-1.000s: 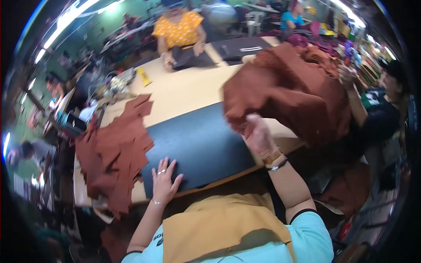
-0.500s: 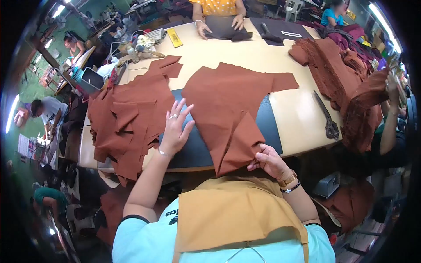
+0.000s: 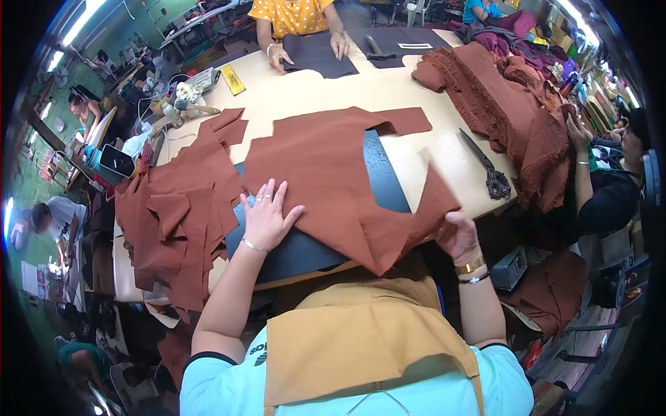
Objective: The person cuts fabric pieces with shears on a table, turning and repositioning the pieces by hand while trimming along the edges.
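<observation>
From my end of the feed I've got the brown cloth piece (image 3: 312, 166) spread over the dark mat (image 3: 288, 256) on the desk (image 3: 312, 97), near corner drooping at the front edge.

Left grip (image 3: 266, 218) is flat, fingers spread and thumb apart, at the piece's left edge; nothing pinched. I'd read it as a hold-down, prob. so the fabric doesn't slide while the other side is up.

Right grip (image 3: 458, 238) is clamped on the piece's right corner, raising it clear of the desk, prob. bc that flap would otherwise fold under. Blurry there, so can't tell how much fabric sits betw. thumb and fingers.

Overlapping brown pieces (image 3: 170, 229) lie just left of the mat, prob. parked there to leave the middle for one piece. Shears (image 3: 488, 166) rest to the R, off the cloth but near, handles toward the wearer, handy for pickup. Fringed brown fabric (image 3: 479, 97) runs along the far R side, w/ a co-worker's hands (image 3: 579, 132) at its end, maybe supporting it.
</observation>
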The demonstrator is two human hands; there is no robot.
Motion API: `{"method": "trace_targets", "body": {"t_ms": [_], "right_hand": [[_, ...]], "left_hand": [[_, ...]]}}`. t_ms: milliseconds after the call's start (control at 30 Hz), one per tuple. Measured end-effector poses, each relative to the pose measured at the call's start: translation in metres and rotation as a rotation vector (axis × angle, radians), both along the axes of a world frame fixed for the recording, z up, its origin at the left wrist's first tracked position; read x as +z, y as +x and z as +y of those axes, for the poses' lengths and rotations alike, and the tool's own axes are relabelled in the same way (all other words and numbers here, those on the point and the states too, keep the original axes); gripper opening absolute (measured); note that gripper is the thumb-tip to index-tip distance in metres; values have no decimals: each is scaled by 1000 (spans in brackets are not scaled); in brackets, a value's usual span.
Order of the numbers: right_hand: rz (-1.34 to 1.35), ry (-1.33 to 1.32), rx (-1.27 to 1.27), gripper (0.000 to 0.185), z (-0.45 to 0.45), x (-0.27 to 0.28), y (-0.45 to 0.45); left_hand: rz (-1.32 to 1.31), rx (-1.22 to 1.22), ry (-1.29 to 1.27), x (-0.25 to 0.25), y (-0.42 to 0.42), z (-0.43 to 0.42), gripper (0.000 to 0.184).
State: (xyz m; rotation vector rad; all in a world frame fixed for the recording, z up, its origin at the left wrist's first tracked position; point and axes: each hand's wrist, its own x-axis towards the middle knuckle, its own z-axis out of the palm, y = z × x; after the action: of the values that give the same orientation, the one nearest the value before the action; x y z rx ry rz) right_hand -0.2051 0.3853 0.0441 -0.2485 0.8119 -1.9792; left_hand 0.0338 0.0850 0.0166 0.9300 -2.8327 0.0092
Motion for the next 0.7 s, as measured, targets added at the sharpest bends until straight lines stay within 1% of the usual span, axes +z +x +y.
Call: {"method": "trace_targets", "body": {"t_ms": [33, 67, 100, 133, 200, 233, 267, 300, 367, 400, 500, 533, 600, 700], "right_hand": [[-3, -19, -7, 51, 8, -9, -15], [33, -99, 86, 52, 16, -28, -37], [84, -76, 34, 43, 16, -28, -43], [117, -46, 10, 40, 16, -30, -50], [176, -20, -18, 32, 16, -33, -62], [144, -39, -4, 34, 17, -41, -71], [177, -53, -11, 36, 19, -48, -78], [209, -65, -18, 38, 21, -53, -83], [154, -71, -44, 42, 24, -58, -86], [136, -60, -60, 43, 26, -59, -88], [155, -43, -60, 43, 27, -48, -84], [186, -36, -46, 42, 25, -40, -86], [249, 0, -42, 42, 20, -37, -104], [291, 61, -59, 34, 12, -10, -129]], "left_hand": [[-46, 28, 0, 6, 6, 6, 72], [-93, 56, -4, 17, 12, 13, 72], [-142, 80, -9, 28, 18, 20, 72], [-131, 75, -57, 39, 25, 27, 65], [-196, 52, 261, 63, 29, 23, 57], [-228, 43, 422, 73, 29, 21, 54], [-204, 87, 487, 80, 25, 22, 49], [-113, 7, 436, 75, 22, 17, 49], [73, -153, 337, 48, 16, -1, 48], [42, -147, 430, 39, 9, -7, 59], [-201, -85, 166, 13, -9, 15, 79], [-257, -64, 284, 9, -15, 15, 96], [-287, -46, 235, 11, -18, 7, 98], [-325, 11, 185, 15, -13, -23, 98]]}}
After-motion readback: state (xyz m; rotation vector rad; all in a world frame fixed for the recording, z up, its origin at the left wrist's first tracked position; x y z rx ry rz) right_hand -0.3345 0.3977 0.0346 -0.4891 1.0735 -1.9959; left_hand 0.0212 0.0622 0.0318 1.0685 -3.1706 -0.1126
